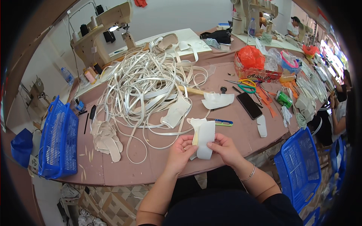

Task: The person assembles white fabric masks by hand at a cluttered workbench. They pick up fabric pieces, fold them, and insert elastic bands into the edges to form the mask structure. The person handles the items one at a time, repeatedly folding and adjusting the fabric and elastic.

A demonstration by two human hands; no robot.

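White cut piece (204, 140) pinched in both my left hand (181, 150) and right hand (225, 147); beige stack (107, 139) lies cut, tangled white strapping (147, 83) waits untouched.

tangled white straps (145, 81), green scissors (247, 86), black phone (249, 105), blue crate (58, 139)

Brown worktable (124, 165), white wall (177, 17), tiled floor (113, 199)
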